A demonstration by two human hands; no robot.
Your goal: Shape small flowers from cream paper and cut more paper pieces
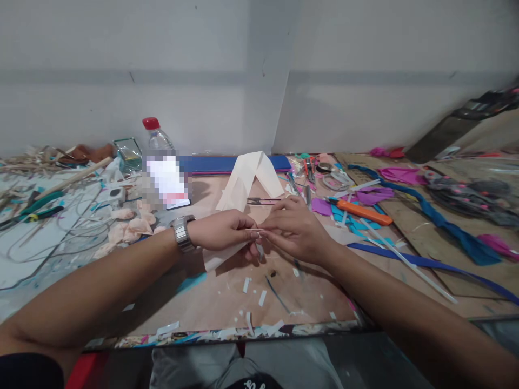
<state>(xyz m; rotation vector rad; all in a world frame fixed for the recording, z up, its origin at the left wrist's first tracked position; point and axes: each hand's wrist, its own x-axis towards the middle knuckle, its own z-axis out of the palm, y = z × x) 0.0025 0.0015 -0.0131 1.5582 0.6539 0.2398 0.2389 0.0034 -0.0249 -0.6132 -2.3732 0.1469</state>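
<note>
My left hand (231,232), with a silver watch at the wrist, is closed in a pinch above the middle of the table. My right hand (298,229) meets it fingertip to fingertip, also pinching. Between them is a small, thin piece of pale paper (259,232), mostly covered by the fingers. A wider sheet of pale paper (217,259) shows below my left hand. Just beyond the fingers lie small thread snips (263,201) and a folded cream paper strip (239,181).
A phone (168,181) leans by a red-capped bottle (156,135). Blue folded sheets (206,165) lie at the back. Right: an orange utility knife (363,212), tape rolls and blue strips (438,262). Left: green-handled pliers (42,205) and peach crumpled petals (132,229). Paper scraps line the front edge.
</note>
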